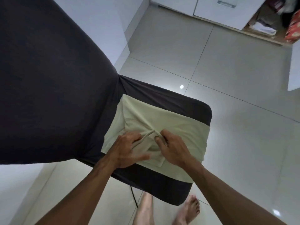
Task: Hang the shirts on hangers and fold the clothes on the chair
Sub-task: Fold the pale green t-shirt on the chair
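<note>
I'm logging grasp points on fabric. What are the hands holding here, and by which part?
Both the left hand and right hand pinch a bunched fold near the middle of the pale green garment lying on the chair seat.

You stand on a glossy pale tiled floor with thin grout lines. At far right, white cabinet doors adjoin an open wooden shelf compartment holding folded white cloth; just right of it, a red patterned bundle.
</note>
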`<state>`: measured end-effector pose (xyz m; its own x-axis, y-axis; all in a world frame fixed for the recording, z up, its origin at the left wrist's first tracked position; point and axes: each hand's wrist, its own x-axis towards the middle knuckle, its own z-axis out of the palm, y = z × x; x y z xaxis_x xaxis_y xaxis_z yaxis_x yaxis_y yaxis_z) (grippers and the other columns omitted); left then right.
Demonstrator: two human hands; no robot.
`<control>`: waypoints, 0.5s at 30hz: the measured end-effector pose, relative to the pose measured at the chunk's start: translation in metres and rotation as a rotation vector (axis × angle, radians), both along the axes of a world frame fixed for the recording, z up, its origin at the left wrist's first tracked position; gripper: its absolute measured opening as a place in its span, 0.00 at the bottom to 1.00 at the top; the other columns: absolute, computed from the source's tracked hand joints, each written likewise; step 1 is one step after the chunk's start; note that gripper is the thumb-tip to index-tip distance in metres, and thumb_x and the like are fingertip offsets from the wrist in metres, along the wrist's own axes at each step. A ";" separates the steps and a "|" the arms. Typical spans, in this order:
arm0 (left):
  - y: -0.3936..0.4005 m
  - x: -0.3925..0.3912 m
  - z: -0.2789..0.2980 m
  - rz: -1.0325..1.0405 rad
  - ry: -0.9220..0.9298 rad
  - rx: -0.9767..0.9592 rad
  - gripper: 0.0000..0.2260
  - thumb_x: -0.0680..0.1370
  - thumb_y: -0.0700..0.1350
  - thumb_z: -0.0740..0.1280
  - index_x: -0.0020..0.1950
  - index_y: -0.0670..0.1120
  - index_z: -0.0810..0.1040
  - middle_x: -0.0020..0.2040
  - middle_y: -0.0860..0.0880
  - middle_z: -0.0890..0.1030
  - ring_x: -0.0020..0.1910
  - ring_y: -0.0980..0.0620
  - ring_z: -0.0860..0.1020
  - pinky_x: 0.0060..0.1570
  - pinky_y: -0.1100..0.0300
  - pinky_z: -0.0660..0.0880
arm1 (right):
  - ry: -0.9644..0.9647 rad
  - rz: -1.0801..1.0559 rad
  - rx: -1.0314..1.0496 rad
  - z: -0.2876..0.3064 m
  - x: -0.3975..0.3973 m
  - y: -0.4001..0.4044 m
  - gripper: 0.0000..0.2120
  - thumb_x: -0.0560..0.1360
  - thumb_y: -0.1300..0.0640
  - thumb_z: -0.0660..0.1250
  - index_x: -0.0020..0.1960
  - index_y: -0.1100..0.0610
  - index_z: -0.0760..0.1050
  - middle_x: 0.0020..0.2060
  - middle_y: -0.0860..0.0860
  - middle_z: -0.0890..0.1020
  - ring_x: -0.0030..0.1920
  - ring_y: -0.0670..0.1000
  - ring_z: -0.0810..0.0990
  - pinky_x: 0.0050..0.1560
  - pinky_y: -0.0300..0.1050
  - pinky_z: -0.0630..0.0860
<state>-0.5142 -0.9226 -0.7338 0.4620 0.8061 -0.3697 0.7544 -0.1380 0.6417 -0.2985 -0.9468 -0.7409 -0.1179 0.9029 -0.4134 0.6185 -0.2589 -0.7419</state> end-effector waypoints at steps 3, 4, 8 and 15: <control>0.003 0.002 0.002 -0.008 0.186 0.072 0.14 0.67 0.58 0.72 0.43 0.52 0.74 0.41 0.58 0.76 0.43 0.54 0.76 0.45 0.58 0.72 | 0.047 -0.063 -0.009 0.002 0.001 0.007 0.13 0.81 0.49 0.63 0.39 0.51 0.66 0.31 0.46 0.73 0.32 0.44 0.71 0.34 0.40 0.67; 0.005 0.001 0.003 0.068 0.187 0.055 0.09 0.69 0.53 0.71 0.40 0.50 0.74 0.38 0.56 0.76 0.40 0.53 0.76 0.42 0.58 0.72 | 0.052 -0.067 -0.019 0.002 0.000 0.009 0.13 0.81 0.49 0.63 0.39 0.51 0.67 0.31 0.46 0.73 0.31 0.44 0.70 0.34 0.40 0.67; 0.037 -0.004 0.013 0.543 -0.114 -0.180 0.05 0.71 0.48 0.74 0.40 0.48 0.80 0.37 0.47 0.83 0.33 0.54 0.80 0.34 0.53 0.77 | 0.122 -0.236 -0.066 0.002 -0.001 0.021 0.13 0.81 0.48 0.62 0.43 0.54 0.72 0.35 0.49 0.77 0.35 0.47 0.75 0.39 0.51 0.75; 0.095 0.009 0.006 0.593 -0.173 -0.545 0.13 0.69 0.48 0.80 0.47 0.45 0.82 0.43 0.48 0.86 0.45 0.51 0.85 0.50 0.54 0.82 | 0.039 -0.406 -0.229 -0.009 0.008 0.044 0.17 0.81 0.43 0.62 0.43 0.55 0.77 0.36 0.46 0.79 0.37 0.47 0.76 0.38 0.45 0.72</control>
